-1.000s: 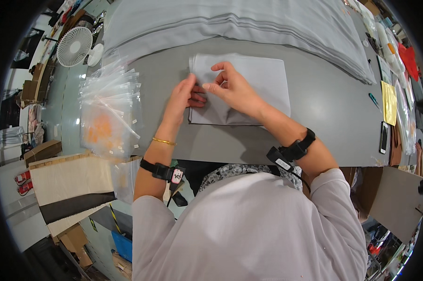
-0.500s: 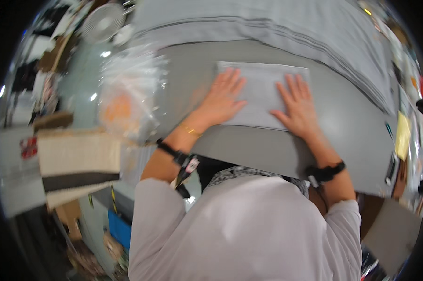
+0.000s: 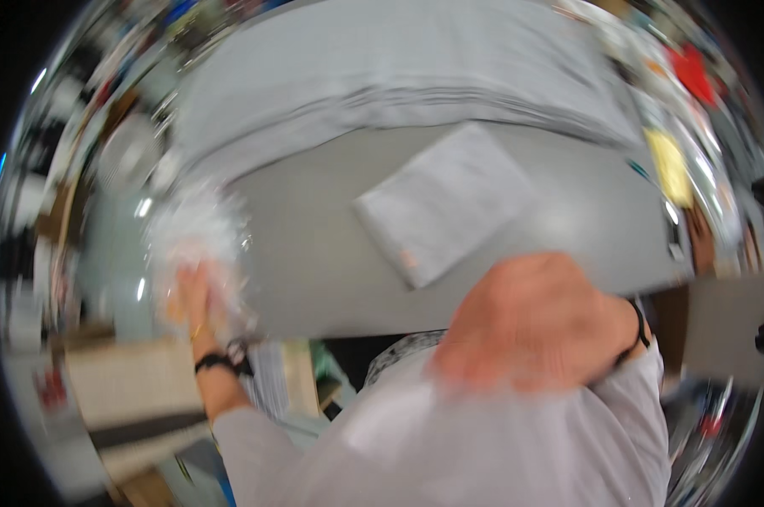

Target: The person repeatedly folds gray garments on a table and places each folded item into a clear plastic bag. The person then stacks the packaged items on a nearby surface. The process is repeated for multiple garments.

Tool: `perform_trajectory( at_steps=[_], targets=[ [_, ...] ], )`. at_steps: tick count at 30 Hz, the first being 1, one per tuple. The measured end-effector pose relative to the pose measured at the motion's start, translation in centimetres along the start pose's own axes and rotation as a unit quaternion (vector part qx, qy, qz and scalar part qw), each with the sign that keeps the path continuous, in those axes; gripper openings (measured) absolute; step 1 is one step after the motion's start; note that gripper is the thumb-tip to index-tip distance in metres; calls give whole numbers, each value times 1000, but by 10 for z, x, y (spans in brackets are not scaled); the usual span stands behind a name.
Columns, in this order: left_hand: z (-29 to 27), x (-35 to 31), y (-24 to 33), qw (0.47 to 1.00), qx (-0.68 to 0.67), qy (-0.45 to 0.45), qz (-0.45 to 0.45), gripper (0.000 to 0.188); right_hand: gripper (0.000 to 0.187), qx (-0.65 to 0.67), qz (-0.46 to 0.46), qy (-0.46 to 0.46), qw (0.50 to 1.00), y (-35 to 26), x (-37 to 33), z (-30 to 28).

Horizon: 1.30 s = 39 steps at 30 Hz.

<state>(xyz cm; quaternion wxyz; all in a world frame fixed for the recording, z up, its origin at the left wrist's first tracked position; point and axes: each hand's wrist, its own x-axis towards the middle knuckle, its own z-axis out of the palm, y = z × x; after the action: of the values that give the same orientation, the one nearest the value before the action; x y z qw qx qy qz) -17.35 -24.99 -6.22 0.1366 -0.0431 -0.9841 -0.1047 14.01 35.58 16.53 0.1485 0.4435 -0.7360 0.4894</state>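
Note:
A folded light-grey cloth [image 3: 450, 198] lies turned at an angle on the grey table, and neither hand touches it. My left hand [image 3: 193, 291] reaches out to the pile of clear plastic bags [image 3: 198, 221] at the table's left end. Blur and the shiny film hide its fingers, so a grip on a bag cannot be made out. Raised in front of my body, close to the camera, is my right hand [image 3: 530, 325]. Motion smears it strongly, and its fingers do not show clearly.
A wide stack of grey cloth [image 3: 399, 63] covers the table's far side. Along the right edge lie a yellow sheet [image 3: 669, 165] and a pen [image 3: 640, 171]. A white fan [image 3: 130, 152] stands at the far left, and a pale board [image 3: 133, 376] sits near left.
Both hands have left the folded cloth, which has turned from square to slanted. The left hand went left to the plastic bags; the right came up and back towards my body. The view has shifted.

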Motion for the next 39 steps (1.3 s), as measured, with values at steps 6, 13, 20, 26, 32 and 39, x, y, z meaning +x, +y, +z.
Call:
perform_trajectory(
  at_steps=[6,13,20,26,32,39],
  targets=[
    [13,21,-15,971,-215,-34,-97,36,22,-171,-100,97,975,-71,32,-21],
    [-5,21,-12,946,-258,42,-190,34,25,-361,-33,131,923,-101,-20,-38],
    [-104,5,47,972,-203,120,27,30,54,-542,542,315,560,-1,-273,-155],
    [-170,-47,210,980,-190,-41,34,39,99,-473,721,310,400,1,-482,-228],
    [-159,-62,331,957,-179,-167,156,25,105,-363,777,309,410,8,-491,-254],
    [-114,-53,356,898,-310,-219,222,24,103,-319,797,301,416,10,-492,-266]
  ],
)
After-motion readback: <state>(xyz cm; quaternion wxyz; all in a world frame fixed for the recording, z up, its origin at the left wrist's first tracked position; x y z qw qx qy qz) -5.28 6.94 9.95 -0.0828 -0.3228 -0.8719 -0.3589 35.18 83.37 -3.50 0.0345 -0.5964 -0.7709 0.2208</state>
